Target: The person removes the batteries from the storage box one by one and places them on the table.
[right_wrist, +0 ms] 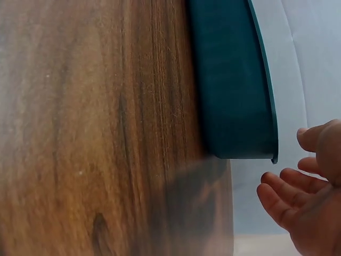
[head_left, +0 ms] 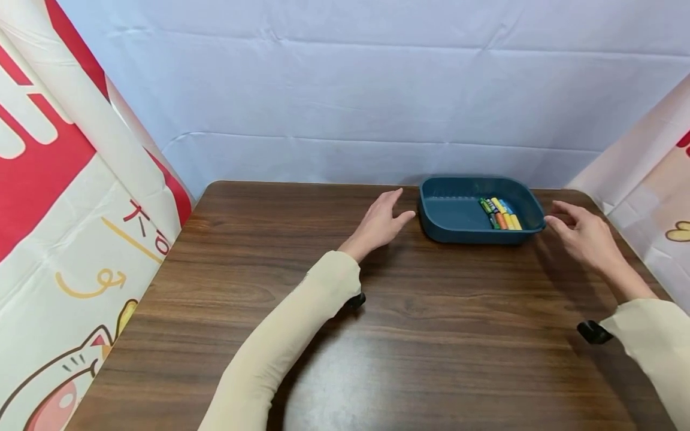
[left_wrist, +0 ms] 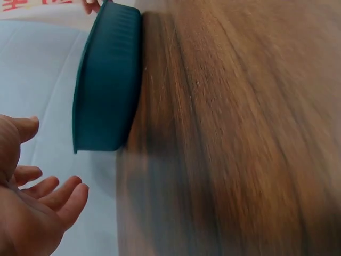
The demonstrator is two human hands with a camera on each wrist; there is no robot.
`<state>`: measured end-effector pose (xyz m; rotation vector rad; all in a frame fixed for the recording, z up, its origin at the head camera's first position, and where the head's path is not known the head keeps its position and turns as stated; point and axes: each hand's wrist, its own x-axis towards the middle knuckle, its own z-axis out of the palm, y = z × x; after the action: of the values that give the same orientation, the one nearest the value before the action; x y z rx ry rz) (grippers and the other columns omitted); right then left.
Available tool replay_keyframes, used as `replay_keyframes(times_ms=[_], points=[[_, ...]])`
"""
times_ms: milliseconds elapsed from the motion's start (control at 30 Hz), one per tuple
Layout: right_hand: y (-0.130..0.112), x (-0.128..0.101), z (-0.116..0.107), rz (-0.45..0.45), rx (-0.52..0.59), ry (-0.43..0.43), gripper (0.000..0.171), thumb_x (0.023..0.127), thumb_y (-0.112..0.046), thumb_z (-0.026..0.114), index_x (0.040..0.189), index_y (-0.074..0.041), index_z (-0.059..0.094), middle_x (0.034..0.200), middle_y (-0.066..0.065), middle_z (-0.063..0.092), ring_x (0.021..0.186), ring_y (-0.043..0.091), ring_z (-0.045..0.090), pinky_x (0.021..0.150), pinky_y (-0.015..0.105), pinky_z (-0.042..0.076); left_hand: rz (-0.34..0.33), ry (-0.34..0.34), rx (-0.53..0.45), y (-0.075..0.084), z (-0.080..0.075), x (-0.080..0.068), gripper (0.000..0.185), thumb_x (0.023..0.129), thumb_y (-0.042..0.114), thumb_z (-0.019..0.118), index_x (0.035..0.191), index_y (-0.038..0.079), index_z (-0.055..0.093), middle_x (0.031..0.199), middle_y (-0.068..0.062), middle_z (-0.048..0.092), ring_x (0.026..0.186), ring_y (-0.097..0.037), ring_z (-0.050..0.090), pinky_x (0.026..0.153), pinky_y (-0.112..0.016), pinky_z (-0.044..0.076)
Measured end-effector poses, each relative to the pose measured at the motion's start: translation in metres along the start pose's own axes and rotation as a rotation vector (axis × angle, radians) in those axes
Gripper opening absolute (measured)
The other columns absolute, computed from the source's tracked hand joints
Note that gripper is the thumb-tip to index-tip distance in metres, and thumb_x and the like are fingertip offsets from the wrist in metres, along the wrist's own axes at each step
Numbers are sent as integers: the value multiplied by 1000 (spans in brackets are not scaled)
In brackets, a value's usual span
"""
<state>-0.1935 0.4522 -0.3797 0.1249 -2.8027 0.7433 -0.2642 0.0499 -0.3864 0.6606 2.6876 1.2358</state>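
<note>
A dark teal plastic basin [head_left: 453, 234] stands at the back right of the table. Inside its right half lie several small cylinders [head_left: 501, 214] in green, yellow, orange and blue wrappers; they look like batteries, though they are small in view. My left hand [head_left: 379, 220] is just left of the basin, fingers spread and apart from it. On the other side, my right hand [head_left: 584, 233] is beside the basin's right end, its fingers loosely bent and holding nothing. Both wrist views show a gap between hand and basin wall [left_wrist: 109, 80].
The brown wooden table [head_left: 431, 335] runs below both arms. Behind its back edge hangs a pale cloth [head_left: 345, 90]. Printed cloths close off the left side [head_left: 48, 179] and the right side. Black straps [head_left: 594, 332] show at the cuffs.
</note>
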Motion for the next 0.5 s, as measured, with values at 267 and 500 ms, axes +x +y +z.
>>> replay_keyframes(times_ms=[267, 500], points=[[5, 8, 5, 4, 25, 9, 50, 110, -22, 51, 148, 9, 47, 134, 39, 56, 84, -6, 57, 64, 11, 35, -14, -30, -8, 10, 20, 17, 68, 108, 39, 56, 164, 13, 28, 169, -4, 25, 154, -19, 25, 121, -37, 27], [3, 10, 10, 22, 64, -24, 50, 111, -22, 46, 151, 9, 44, 135, 41, 53, 76, -25, 43, 60, 8, 38, -9, -98, -8, 12, 33, 24, 71, 107, 38, 57, 166, 13, 24, 171, -2, 21, 156, -18, 22, 122, -37, 26]])
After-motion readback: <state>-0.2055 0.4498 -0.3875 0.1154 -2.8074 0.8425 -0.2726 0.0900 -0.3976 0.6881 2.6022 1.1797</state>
